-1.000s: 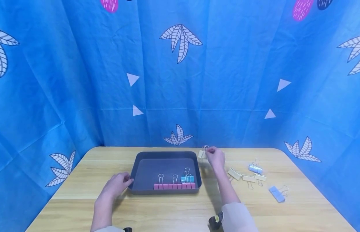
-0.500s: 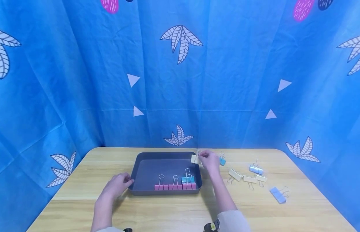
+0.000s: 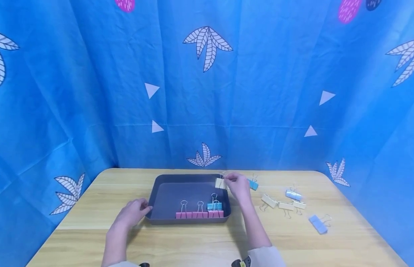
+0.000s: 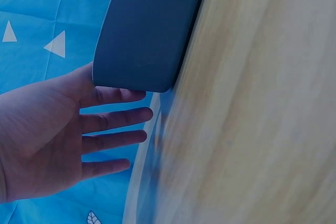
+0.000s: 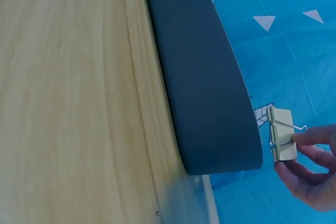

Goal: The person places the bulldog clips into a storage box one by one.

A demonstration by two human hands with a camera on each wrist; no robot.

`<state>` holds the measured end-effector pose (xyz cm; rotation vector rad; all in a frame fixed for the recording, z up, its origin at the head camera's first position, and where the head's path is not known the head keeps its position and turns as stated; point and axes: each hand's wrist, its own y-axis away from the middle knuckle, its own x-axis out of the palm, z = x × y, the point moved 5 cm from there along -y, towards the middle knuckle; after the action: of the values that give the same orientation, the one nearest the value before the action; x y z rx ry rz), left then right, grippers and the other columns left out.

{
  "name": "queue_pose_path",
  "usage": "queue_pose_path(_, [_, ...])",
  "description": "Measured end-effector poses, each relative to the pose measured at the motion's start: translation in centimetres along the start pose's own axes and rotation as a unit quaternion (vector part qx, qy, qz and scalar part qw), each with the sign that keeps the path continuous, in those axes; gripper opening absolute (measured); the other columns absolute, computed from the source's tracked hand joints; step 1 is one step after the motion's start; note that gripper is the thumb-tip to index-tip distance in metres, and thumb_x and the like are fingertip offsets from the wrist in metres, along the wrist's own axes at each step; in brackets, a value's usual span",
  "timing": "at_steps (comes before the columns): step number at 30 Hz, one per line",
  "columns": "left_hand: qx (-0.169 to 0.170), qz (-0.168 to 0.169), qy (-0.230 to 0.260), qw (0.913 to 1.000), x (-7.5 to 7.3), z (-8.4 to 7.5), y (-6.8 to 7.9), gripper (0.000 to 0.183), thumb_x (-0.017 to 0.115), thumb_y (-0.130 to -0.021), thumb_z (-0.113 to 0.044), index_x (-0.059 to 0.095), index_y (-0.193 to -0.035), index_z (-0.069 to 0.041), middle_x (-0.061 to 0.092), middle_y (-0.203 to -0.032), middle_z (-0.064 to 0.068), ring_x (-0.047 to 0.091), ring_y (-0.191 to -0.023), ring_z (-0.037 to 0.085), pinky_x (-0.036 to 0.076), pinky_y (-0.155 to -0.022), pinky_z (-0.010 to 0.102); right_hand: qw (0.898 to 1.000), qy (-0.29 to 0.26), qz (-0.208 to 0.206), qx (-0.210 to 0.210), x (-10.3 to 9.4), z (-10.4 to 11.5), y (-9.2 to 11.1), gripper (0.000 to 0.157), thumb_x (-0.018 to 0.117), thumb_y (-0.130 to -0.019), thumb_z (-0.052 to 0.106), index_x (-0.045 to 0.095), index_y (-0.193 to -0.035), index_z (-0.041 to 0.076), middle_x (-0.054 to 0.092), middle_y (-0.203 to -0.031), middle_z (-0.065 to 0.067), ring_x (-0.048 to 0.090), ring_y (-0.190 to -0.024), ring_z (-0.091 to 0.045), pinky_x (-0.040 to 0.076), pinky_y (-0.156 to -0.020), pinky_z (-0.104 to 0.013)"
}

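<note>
My right hand point(image 3: 239, 187) pinches a cream binder clip point(image 3: 221, 183) between thumb and fingertips. The clip hangs over the back right part of a dark grey tray point(image 3: 166, 221), its wire handles upward. The same clip point(image 5: 283, 135) shows beside the tray's end in the right wrist view. At the tray's front left corner, my left hand point(image 3: 131, 213) holds the rim. In the left wrist view its index finger lies against the outer wall, the other fingers stretch out straight, and the thumb is hidden. Pink binder clips point(image 3: 200, 215) line the tray's front wall, with a teal clip point(image 3: 214, 206) behind the rightmost.
A teal clip point(image 3: 252, 184) lies right of my right hand. Further right are cream clips point(image 3: 269, 201), a shiny light-blue clip point(image 3: 293, 195) and a pale blue clip point(image 3: 318, 224) on the wooden table point(image 3: 200, 244). A blue curtain point(image 3: 260, 92) hangs behind the table.
My right hand has moved left with the cream clip, from beyond the tray's right edge to over its back right part. That uncovers the teal clip on the table. My left hand stays put.
</note>
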<state>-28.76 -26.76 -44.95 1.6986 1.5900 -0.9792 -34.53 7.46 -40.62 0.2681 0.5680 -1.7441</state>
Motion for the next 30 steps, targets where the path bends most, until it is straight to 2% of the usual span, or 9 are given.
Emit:
queue_pose_path(8, [-0.002,0.003,0.001,1.0000,0.0,0.2,-0.1,0.023,0.058,-0.089,-0.018,0.061,-0.100,0.003,0.061,-0.090,0.008,0.057,-0.086,0.029,0.046,-0.077,0.048,1.000,-0.010,0.006,-0.013,0.4,1.1,0.6,0.012,0.068,-0.079,0.004,0.068,-0.090,0.002,0.067,-0.087,-0.010,0.063,-0.078,-0.023,0.053,-0.068,-0.033])
queue_pose_path(18, [0.005,0.003,-0.004,1.0000,0.3,0.2,-0.2,0.024,0.058,-0.089,-0.017,0.060,-0.100,0.003,0.062,-0.091,0.010,0.058,-0.085,0.029,0.046,-0.076,0.048,1.000,-0.016,0.012,-0.023,1.0,1.4,1.0,0.010,0.067,-0.079,0.004,0.068,-0.089,0.002,0.066,-0.086,-0.009,0.061,-0.071,-0.019,0.052,-0.060,-0.029])
queue_pose_path(25, [0.003,0.005,-0.007,1.0000,0.3,0.2,-0.3,0.023,0.058,-0.089,-0.018,0.061,-0.100,0.003,0.061,-0.092,0.010,0.058,-0.086,0.030,0.046,-0.076,0.048,0.998,0.021,0.015,-0.059,1.9,2.1,1.6,0.008,0.066,-0.079,0.004,0.068,-0.087,0.003,0.066,-0.082,-0.007,0.060,-0.071,-0.018,0.051,-0.065,-0.032])
queue_pose_path(30, [0.001,0.001,-0.007,1.0000,0.2,0.2,-0.2,0.023,0.058,-0.089,-0.018,0.061,-0.100,0.003,0.061,-0.091,0.009,0.057,-0.086,0.030,0.046,-0.077,0.049,0.997,0.024,0.022,-0.072,3.0,2.3,2.1,0.007,0.066,-0.079,0.003,0.067,-0.086,0.003,0.064,-0.077,-0.005,0.058,-0.059,-0.015,0.049,-0.053,-0.025])
